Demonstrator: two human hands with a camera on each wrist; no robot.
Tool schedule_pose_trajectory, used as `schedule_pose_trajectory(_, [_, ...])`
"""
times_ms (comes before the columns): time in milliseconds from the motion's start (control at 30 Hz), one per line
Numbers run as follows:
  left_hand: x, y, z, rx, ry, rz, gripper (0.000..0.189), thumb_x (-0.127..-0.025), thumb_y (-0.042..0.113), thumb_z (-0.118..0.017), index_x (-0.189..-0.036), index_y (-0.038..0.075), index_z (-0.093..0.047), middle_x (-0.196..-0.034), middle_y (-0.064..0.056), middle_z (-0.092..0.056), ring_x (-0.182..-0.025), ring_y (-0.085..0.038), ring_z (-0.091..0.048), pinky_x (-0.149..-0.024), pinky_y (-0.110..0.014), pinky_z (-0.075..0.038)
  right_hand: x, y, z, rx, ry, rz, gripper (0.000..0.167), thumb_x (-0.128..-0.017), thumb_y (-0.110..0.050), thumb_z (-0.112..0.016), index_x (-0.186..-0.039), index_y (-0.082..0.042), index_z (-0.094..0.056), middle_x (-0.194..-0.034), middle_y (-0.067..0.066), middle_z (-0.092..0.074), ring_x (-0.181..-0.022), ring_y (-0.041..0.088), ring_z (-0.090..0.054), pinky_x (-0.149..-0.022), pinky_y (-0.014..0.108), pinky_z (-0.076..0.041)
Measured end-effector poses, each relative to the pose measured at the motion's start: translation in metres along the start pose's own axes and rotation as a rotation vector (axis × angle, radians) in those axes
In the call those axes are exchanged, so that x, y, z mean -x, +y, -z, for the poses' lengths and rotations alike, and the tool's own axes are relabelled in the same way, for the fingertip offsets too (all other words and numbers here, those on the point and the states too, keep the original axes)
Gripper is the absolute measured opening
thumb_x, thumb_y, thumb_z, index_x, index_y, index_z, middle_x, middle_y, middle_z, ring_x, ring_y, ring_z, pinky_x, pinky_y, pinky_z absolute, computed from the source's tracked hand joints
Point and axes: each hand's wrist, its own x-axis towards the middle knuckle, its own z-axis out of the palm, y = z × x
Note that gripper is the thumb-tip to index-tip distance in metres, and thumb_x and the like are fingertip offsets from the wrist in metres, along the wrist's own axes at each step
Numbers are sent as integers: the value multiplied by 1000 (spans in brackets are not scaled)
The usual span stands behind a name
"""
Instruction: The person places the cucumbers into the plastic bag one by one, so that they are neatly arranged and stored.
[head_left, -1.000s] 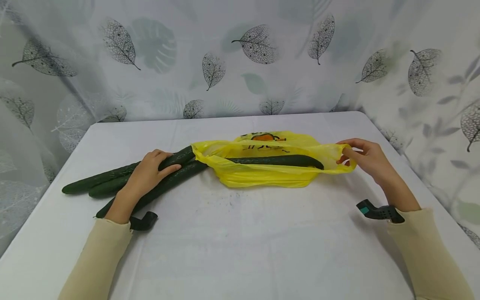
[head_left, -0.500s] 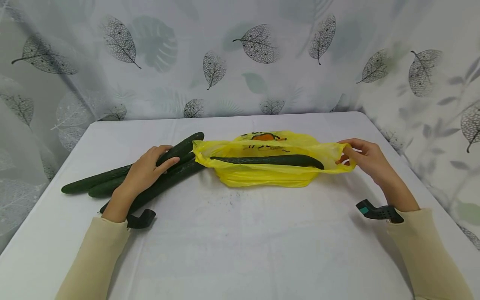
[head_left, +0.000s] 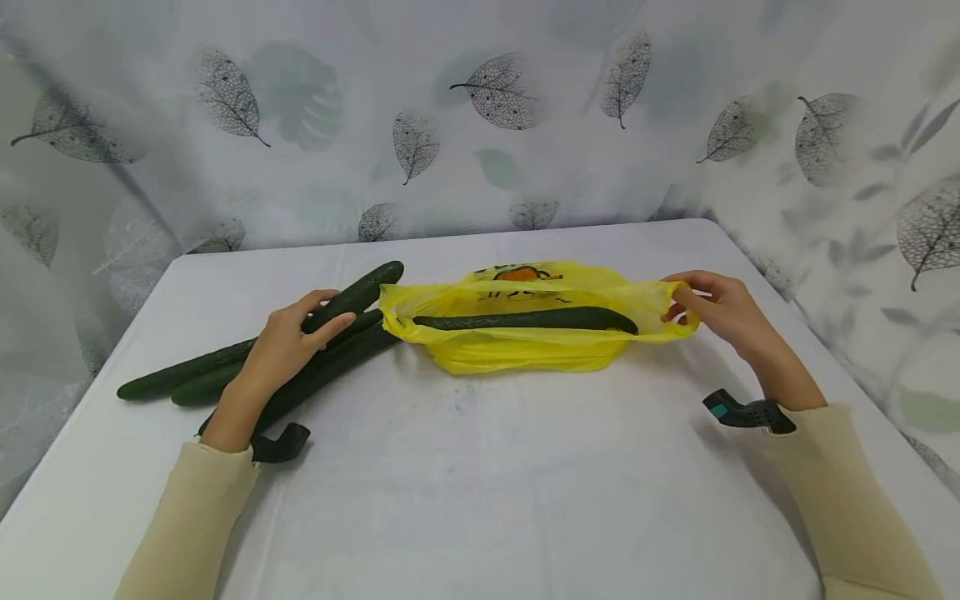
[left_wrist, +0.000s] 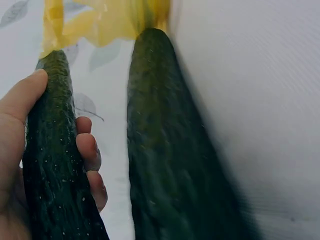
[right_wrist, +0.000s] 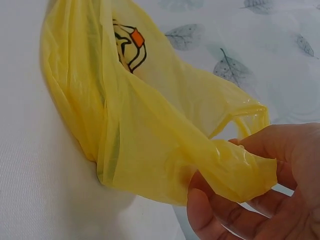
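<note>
My left hand (head_left: 288,346) grips a long dark green cucumber (head_left: 363,290), thumb on one side and fingers curled round the other, as the left wrist view shows. The tip of this cucumber points up beside the left end of a yellow plastic bag (head_left: 525,357). More cucumbers (head_left: 180,371) lie under and beside the hand; another cucumber (left_wrist: 160,130) fills the middle of the left wrist view. Inside the bag's mouth lies a cucumber (head_left: 540,319). At the bag's right end my right hand (head_left: 727,312) pinches the bag's handle (right_wrist: 245,175) between thumb and fingers.
A white cloth covers the table (head_left: 465,500), whose far edge meets a leaf-patterned curtain (head_left: 322,167). Dark wrist cameras sit on the left wrist (head_left: 281,443) and right wrist (head_left: 750,412). Small dark specks (head_left: 459,398) mark the cloth below the bag.
The left hand has shifted slightly up, and its cucumber's tip now shows free above the bag's left edge. More of the bagged cucumber's left end is visible. The right hand keeps its hold.
</note>
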Motion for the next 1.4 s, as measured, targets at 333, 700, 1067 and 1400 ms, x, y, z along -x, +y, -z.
schedule_pose_trajectory(333, [1, 14, 6, -38, 62, -70, 57, -95, 44, -62, -141, 11, -51, -133, -25, -56, -119, -42, -53, -93, -62, -43, 1, -3, 1, -28, -17, 52, 43, -104, -27, -47, -130, 6, -54, -88, -12, -64, -77, 3, -66, -68, 19, -55])
schedule_pose_trajectory(700, [-10, 44, 16, -79, 96, -132, 59, -94, 43, -63, -141, 10, -51, -138, -18, -54, -127, -37, -50, -104, -56, -38, 2, 0, 1, -24, -23, 60, 42, -105, -26, -46, -130, 7, -53, -87, -13, -64, -76, 4, -66, -68, 18, -55])
schedule_pose_trajectory(1067, [-17, 78, 10, -117, 53, -221, 54, -93, 35, -68, -140, 13, -52, -138, -12, -56, -126, -34, -51, -102, -54, -41, 2, -2, 3, -27, -6, 51, 40, -104, -24, -47, -130, 6, -54, -85, -8, -67, -75, 6, -66, -66, 20, -55])
schedule_pose_trajectory(1400, [-24, 107, -2, -162, -21, -302, 56, -91, 45, -66, -140, 21, -53, -134, -7, -58, -120, -30, -56, -96, -52, -46, 5, -8, 6, -10, 31, 25, 39, -103, -27, -50, -130, 1, -56, -87, 0, -70, -78, 6, -67, -69, 20, -51])
